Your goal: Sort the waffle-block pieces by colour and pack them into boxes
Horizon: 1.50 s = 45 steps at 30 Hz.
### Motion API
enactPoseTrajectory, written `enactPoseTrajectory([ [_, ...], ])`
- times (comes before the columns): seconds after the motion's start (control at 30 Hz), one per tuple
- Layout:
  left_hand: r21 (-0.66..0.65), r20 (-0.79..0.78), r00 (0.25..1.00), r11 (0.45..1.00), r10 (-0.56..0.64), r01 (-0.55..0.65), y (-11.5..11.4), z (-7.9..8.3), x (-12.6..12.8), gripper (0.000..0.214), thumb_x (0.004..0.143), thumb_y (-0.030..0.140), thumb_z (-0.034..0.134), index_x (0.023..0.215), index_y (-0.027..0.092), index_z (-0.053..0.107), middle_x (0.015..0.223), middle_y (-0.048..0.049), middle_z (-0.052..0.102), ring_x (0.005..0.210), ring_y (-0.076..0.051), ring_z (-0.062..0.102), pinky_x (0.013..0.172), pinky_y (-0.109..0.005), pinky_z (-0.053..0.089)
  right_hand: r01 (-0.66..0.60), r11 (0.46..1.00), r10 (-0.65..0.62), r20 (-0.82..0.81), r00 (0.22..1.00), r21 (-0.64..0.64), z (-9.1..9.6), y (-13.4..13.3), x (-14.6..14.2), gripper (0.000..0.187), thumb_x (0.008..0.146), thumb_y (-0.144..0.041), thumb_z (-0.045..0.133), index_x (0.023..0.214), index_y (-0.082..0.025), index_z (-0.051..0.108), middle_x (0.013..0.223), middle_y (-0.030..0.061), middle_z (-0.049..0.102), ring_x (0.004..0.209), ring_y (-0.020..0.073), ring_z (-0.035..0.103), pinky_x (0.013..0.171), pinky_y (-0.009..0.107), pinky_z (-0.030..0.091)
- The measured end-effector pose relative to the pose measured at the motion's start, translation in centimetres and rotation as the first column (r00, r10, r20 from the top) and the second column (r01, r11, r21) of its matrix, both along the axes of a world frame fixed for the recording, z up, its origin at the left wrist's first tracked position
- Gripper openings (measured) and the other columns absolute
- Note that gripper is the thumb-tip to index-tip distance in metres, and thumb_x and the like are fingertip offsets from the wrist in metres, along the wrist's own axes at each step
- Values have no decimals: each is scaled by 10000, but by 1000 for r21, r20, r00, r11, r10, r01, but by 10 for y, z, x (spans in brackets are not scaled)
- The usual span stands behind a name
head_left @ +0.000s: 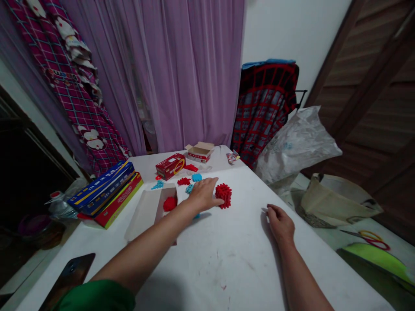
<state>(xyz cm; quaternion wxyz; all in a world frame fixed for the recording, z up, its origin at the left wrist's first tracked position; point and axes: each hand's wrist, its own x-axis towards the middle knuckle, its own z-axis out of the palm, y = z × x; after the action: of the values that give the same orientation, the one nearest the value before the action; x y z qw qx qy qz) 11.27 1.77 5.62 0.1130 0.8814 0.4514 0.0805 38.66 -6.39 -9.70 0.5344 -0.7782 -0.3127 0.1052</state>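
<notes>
A red cube of interlocking plastic pieces (224, 195) stands on the white table. My left hand (204, 194) reaches over the table just left of the cube, fingers spread and thumb pointing at its side; whether the thumb touches it I cannot tell. Under and behind that hand lie a blue bumpy piece (196, 177), another blue piece (189, 188) and a red bumpy piece (184, 181). Near the right table edge, my right hand (281, 223) rests with its fingers curled together, nothing visible in them. Red pieces (170, 204) sit in an open white box (142, 216), partly behind my left forearm.
A red carton (170, 166) and an open carton (199, 153) stand at the back. Blue and red boxes (106, 194) are stacked at left, and a phone (69, 278) lies front left. Scissors (372, 239) and a fabric bag (337, 201) are beyond the right edge.
</notes>
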Motion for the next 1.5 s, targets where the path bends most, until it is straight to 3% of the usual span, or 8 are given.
enactPoseTrajectory([
  [0.2,-60,-49,996,995,79,-82,23,-27,44,1003,684,530,716,1483,150,245,1482,-186,413,1340,-336,418,1082,-443,353,-33,999,34,-26,999,40,-3,3,2,518,658,-549,516,914,-162,745,821,109,745,801,285,676,754,390,491],
  [0.37,-71,-82,993,993,86,-92,32,-38,46,773,742,490,665,1400,189,393,1308,-133,606,1202,-301,563,989,-389,437,-22,998,22,-10,1000,53,-3,5,2,486,672,-539,528,891,-167,751,748,92,740,760,273,671,719,371,488],
  [0.53,-50,-5,998,997,62,-62,35,-30,37,560,752,447,662,1246,201,560,1239,-99,655,1153,-278,594,961,-356,456,-26,998,28,-16,999,61,-4,5,3,490,685,-529,525,912,-162,755,750,96,742,759,274,675,727,375,487],
  [0.7,-100,138,986,992,89,-76,23,-3,1,592,739,437,691,1276,218,571,1250,-56,658,1148,-258,597,973,-343,455,-32,998,33,-13,999,58,-6,3,5,484,677,-525,533,904,-161,757,747,92,742,744,273,671,705,372,488],
  [0.87,-117,262,960,991,98,-69,-4,29,-66,645,730,431,692,1317,200,557,1277,-51,647,1152,-243,597,989,-325,445,-22,999,22,-17,1000,31,-5,1,5,470,657,-505,535,902,-169,754,764,89,748,716,272,658,677,383,492],
  [0.97,-105,227,960,984,162,-141,-24,38,-107,664,724,443,686,1333,220,545,1295,-50,638,1152,-256,595,985,-348,442,-27,1000,27,0,1000,-13,-2,-1,4,454,657,-484,534,907,-175,753,750,86,745,716,280,653,704,410,489],
  [1.17,-137,103,977,975,187,-173,-47,25,-157,627,722,445,660,1310,250,564,1276,-41,649,1135,-255,601,969,-344,442,-26,999,28,65,997,-29,-5,-3,5,392,687,-454,546,902,-195,748,751,79,739,794,305,658,736,437,484],
  [1.5,-90,-50,987,983,156,-160,-38,-6,-173,658,730,450,657,1335,215,544,1248,-92,658,1153,-276,590,1001,-365,412,-18,994,21,34,999,-108,-1,-3,2,408,682,-447,541,936,-190,731,811,89,733,877,327,657,811,468,485],
])
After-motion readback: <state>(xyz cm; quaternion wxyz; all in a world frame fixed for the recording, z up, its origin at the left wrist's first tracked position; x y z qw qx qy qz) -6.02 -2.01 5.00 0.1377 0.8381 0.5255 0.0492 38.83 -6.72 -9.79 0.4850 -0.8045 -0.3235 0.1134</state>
